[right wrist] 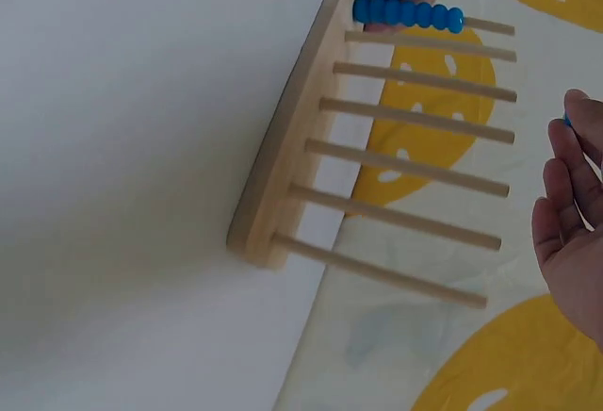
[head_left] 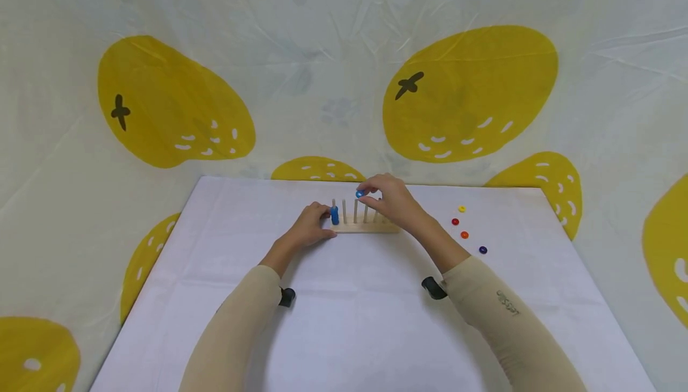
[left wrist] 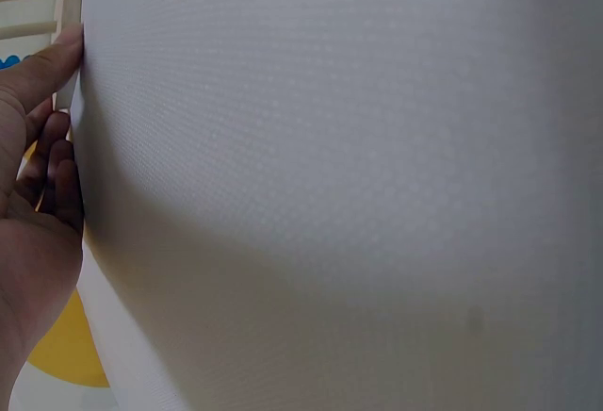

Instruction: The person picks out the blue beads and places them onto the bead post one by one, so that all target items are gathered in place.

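Note:
A wooden rack (head_left: 371,229) with a row of upright pegs stands near the table's back edge. Several blue beads (right wrist: 410,13) are stacked on its leftmost peg; the other pegs in the right wrist view are bare. At the rack's left end, my left hand (head_left: 310,225) holds the base between thumb and fingers; the thumb shows on its front edge in the left wrist view. Above the pegs, my right hand (head_left: 395,201) pinches one blue bead (head_left: 359,194) between thumb and fingertips. That bead is mostly hidden by fingers in the right wrist view.
Right of the rack lie four loose things in the head view: a yellow bead (head_left: 461,208), a red bead (head_left: 455,221), an orange bead (head_left: 464,235) and a dark purple bead (head_left: 483,250). A white cloth (head_left: 355,332) covers the table; a patterned curtain (head_left: 322,81) hangs behind.

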`<state>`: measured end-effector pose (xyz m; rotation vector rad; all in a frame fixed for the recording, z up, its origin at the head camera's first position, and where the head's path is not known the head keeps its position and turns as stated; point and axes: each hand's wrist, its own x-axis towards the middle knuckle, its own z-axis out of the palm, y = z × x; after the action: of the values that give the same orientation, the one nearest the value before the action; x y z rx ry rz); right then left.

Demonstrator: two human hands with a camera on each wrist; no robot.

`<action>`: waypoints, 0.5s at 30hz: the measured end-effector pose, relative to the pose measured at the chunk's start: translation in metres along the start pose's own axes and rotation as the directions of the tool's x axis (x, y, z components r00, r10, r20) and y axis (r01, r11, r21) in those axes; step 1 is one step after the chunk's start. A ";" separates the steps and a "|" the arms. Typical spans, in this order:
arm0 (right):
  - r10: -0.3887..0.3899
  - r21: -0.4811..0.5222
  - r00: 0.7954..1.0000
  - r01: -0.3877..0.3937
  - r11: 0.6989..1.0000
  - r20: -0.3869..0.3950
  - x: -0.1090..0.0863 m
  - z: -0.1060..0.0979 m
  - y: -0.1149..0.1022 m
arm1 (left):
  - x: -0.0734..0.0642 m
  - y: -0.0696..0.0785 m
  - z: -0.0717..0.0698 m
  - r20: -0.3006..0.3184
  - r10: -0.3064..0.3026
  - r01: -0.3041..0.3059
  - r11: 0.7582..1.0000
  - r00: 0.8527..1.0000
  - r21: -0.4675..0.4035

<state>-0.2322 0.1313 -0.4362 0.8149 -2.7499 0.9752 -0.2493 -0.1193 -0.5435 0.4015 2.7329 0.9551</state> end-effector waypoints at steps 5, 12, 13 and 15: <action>-0.037 -0.007 0.999 0.038 0.999 0.011 0.010 0.011 -0.007 | 0.000 -0.002 0.001 -0.007 0.012 -0.012 1.000 1.000 0.007; -0.092 -0.038 0.995 0.094 0.995 0.033 0.026 0.025 -0.016 | 0.000 -0.002 0.000 -0.013 0.017 -0.017 1.000 1.000 0.004; -0.097 -0.041 0.995 0.098 0.994 0.035 0.028 0.026 -0.017 | 0.000 -0.002 0.000 -0.015 0.016 -0.016 1.000 1.000 0.003; -0.105 -0.037 0.994 0.106 0.994 0.040 0.031 0.029 -0.019 | 0.000 -0.002 0.001 -0.018 0.016 -0.016 1.000 1.000 0.004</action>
<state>-0.2463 0.0876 -0.4405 0.9709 -2.7161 0.8928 -0.2492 -0.1208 -0.5453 0.4178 2.7518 0.9620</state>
